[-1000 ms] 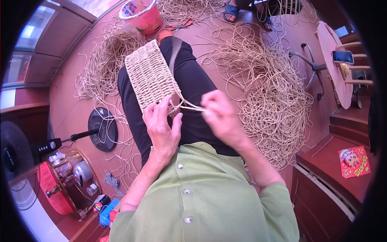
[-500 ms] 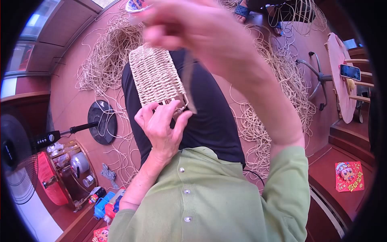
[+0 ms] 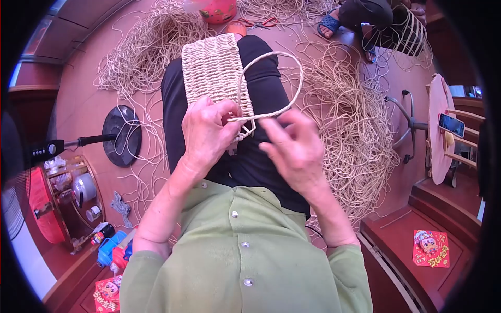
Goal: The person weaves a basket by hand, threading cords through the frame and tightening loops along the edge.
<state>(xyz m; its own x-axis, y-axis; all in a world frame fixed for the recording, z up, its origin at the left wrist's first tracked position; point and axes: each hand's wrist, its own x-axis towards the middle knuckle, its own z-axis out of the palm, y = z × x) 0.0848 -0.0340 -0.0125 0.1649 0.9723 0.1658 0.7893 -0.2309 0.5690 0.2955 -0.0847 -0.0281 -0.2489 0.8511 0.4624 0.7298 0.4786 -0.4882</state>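
A pale woven panel [image 3: 213,68], made of twisted paper-like cord, lies across my dark-trousered lap. At its lower right corner my left hand [image 3: 206,130] is closed, pinching a strand between thumb and fingers. From that pinch the cord [image 3: 301,78] runs right and curves up into a large loop, coming back down along the panel's right side. My right hand [image 3: 297,148], slightly blurred, is just below the loop. Its thumb and index finger are spread apart, with the index tip close to the cord. A bare frame piece shows at the lower corner; my left fingers hide part of it.
Heaps of loose cord [image 3: 360,125] cover the floor on the right, and another cord heap [image 3: 156,47] lies at the left. Red-handled pliers [image 3: 261,23] rest ahead. Another person's sandalled foot [image 3: 329,25] is at upper right. A fan base [image 3: 122,136] stands left.
My right hand has come down from above the panel to beside its lower corner. A cord loop now stands out on the right. My left hand stays at that corner.
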